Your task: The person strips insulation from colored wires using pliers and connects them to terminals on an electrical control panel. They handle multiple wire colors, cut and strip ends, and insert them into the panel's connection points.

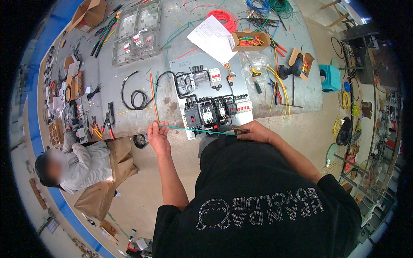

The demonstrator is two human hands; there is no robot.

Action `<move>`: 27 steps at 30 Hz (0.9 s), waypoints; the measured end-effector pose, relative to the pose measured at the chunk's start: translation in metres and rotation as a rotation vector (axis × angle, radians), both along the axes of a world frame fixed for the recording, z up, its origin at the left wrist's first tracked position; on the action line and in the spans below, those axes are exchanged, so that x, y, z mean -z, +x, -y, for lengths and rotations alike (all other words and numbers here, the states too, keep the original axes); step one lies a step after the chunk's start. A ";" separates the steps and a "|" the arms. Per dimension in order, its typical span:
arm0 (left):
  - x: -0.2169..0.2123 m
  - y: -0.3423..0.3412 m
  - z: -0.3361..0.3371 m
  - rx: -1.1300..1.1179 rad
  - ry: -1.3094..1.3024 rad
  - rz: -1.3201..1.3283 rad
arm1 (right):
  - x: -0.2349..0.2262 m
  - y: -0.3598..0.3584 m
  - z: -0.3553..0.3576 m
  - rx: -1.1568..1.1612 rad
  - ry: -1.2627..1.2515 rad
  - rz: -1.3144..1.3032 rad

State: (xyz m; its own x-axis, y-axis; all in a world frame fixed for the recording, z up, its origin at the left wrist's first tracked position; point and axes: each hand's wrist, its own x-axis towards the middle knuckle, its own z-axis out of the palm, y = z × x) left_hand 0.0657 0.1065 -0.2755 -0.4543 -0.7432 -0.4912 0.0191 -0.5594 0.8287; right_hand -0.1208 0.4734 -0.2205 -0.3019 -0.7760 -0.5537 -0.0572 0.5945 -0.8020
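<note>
A green wire (189,129) is stretched between my two hands in front of my body, across the near edge of an electrical mounting plate (177,64). My left hand (158,136) is closed on one end of it, fingertips pinched. A thin orange strip (152,94) runs from these fingertips up over the table; whether they grip it is unclear. My right hand (255,131) is closed around a dark hand tool, probably pliers (238,130), at the wire's other end. The plate carries black contactors (208,116), breakers (215,75) and black wiring.
The grey table (142,77) holds a coil of black cable (138,99), a paper sheet (213,38), a red wire coil (223,20), a cordless drill (292,69), screwdrivers (257,81) and clear enclosures (137,34). A co-worker (86,167) sits at the left.
</note>
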 end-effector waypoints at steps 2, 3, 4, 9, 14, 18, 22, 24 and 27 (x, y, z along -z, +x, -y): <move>-0.001 0.000 0.000 -0.008 0.035 -0.011 | 0.000 -0.001 0.000 -0.011 -0.002 -0.012; -0.002 0.000 0.000 -0.013 0.052 -0.017 | 0.000 -0.001 0.000 -0.018 -0.003 -0.019; -0.002 0.000 0.000 -0.015 0.055 -0.023 | 0.000 -0.001 0.000 -0.016 0.005 -0.012; 0.001 0.002 -0.001 -0.051 0.047 -0.028 | 0.001 0.001 -0.001 0.000 0.005 -0.005; 0.000 0.002 0.001 -0.081 0.010 0.006 | 0.000 0.001 -0.001 -0.011 0.019 0.007; -0.004 0.001 0.000 -0.080 0.001 0.008 | 0.001 0.000 -0.001 -0.037 0.021 -0.007; -0.002 0.004 0.001 -0.074 0.013 0.004 | -0.002 0.000 0.000 -0.025 0.016 0.000; -0.002 0.004 0.001 -0.065 0.021 0.006 | -0.005 -0.001 0.001 -0.033 0.040 0.004; -0.002 0.003 0.002 -0.048 0.032 0.005 | -0.003 0.000 0.000 -0.026 0.034 0.010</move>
State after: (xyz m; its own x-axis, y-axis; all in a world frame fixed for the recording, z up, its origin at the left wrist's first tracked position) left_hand 0.0691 0.1045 -0.2738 -0.4164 -0.7480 -0.5168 0.0425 -0.5838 0.8108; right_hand -0.1210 0.4737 -0.2173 -0.2761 -0.7643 -0.5828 -0.0652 0.6198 -0.7820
